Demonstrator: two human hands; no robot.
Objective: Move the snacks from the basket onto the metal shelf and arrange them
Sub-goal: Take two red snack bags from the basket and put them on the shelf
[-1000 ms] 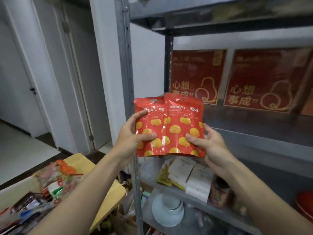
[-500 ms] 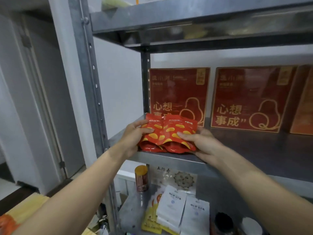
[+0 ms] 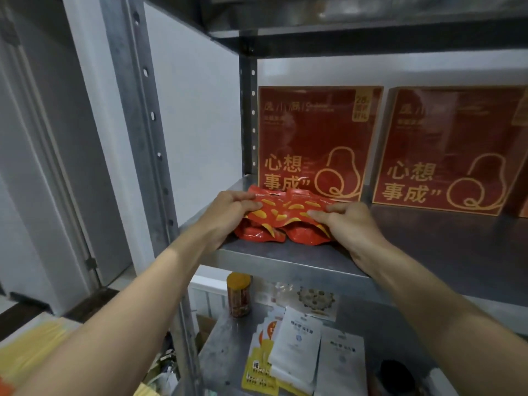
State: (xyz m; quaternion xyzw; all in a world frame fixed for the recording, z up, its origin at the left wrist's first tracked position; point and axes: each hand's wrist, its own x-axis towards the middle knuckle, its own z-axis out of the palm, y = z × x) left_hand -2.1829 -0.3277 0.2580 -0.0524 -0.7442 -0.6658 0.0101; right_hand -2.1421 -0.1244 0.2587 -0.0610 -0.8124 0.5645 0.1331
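Note:
Two red snack packets [image 3: 288, 217] with yellow shapes lie side by side, tilted back, on the left end of the grey metal shelf [image 3: 285, 257]. My left hand [image 3: 228, 214] pinches the left packet at its left edge, thumb on top. My right hand [image 3: 347, 224] grips the right packet from the right, fingers laid across its front. The packets' lower ends touch the shelf board. The basket is mostly out of view.
Two large red boxes [image 3: 313, 141] [image 3: 454, 150] stand against the wall at the back of the same shelf. The board below holds an orange-lidded jar [image 3: 238, 295], white and yellow sachets [image 3: 297, 352] and a dark round lid [image 3: 395, 375]. A steel upright [image 3: 148, 138] stands to the left.
Both hands carried the two packets up from in front of the shelf and set them down on the board. The view rose and moved closer.

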